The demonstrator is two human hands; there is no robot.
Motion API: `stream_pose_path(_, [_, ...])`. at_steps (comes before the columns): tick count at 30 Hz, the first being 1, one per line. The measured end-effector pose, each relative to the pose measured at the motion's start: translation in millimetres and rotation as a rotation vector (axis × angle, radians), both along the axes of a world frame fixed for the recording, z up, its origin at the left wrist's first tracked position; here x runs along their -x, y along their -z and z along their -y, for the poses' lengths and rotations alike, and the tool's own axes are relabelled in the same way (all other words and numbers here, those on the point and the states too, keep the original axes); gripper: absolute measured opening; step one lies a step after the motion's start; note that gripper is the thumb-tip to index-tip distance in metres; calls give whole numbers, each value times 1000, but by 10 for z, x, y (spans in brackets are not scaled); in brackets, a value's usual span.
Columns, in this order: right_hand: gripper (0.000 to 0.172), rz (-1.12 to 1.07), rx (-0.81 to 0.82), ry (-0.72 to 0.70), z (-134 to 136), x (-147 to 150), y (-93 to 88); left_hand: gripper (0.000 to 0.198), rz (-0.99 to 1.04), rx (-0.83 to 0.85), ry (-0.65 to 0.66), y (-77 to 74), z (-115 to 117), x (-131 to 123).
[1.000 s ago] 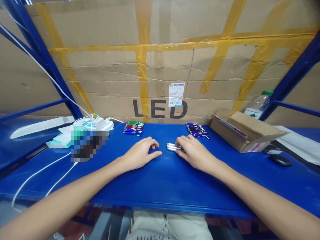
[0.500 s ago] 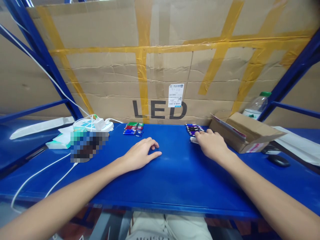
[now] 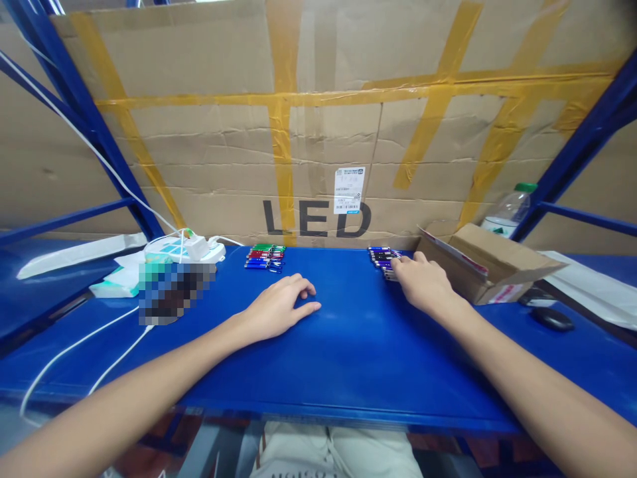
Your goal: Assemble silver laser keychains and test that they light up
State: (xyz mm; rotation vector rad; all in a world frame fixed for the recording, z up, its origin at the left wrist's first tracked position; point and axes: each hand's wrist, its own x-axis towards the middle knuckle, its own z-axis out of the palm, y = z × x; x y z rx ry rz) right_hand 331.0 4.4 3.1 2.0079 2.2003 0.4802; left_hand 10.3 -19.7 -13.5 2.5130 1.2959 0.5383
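My left hand (image 3: 283, 307) rests on the blue table, holding nothing, with its thumb apart from its loosely curved fingers. Beyond it lies a row of small keychain flashlights (image 3: 265, 255) in green, red and blue, their clips pointing right. My right hand (image 3: 423, 280) is at the second row of keychain flashlights (image 3: 379, 255), blue, black and purple ones. Its fingers are bent down over the near end of that row, on a silver keychain flashlight (image 3: 389, 274). The hand hides the right ends of the nearest ones.
Right of my right hand stands an open cardboard box (image 3: 497, 262), with a black mouse (image 3: 552, 318) and a bottle (image 3: 512, 209) near it. At left are a power strip (image 3: 212, 252), white cables and a tissue pack (image 3: 117, 282). Taped cardboard (image 3: 223, 153) closes off the back.
My right hand has shifted slightly right, and the silver keychain flashlight lies closer in to the row, more to the right. My left hand stays where it was.
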Motion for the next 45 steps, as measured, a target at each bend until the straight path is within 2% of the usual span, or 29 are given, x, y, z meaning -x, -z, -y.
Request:
stream_pose_path(5, [43, 0, -40, -12, 28, 48, -3, 25, -30, -38, 15, 25, -40, 20])
stream_pose_path(9, [41, -52, -52, -96, 93, 144, -23, 23, -156, -144, -17, 26, -136, 87])
stream_pose_path(11, [35, -74, -46, -157, 120, 204, -4, 25, -289, -253, -85, 11, -204, 153])
stream_pose_path(14, [25, -76, 14, -244, 155, 292, 46, 38, -431, -379, -314, -22, -308, 281])
stream_pose_path(17, [23, -82, 56, -291, 179, 348, 81, 51, -558, -369, -448, -38, -383, 400])
stream_pose_path(22, [21, -112, 56, -310, 192, 368, 90, 59, -611, -307, -477, 0, -444, 471])
stream_pose_path(33, [23, -96, 84, -302, 194, 384, 94, 51, -717, -277, -521, -22, -469, 473])
stream_pose_path(45, [22, -122, 79, -312, 212, 390, 78, 46, -746, -248, -545, -50, -496, 504])
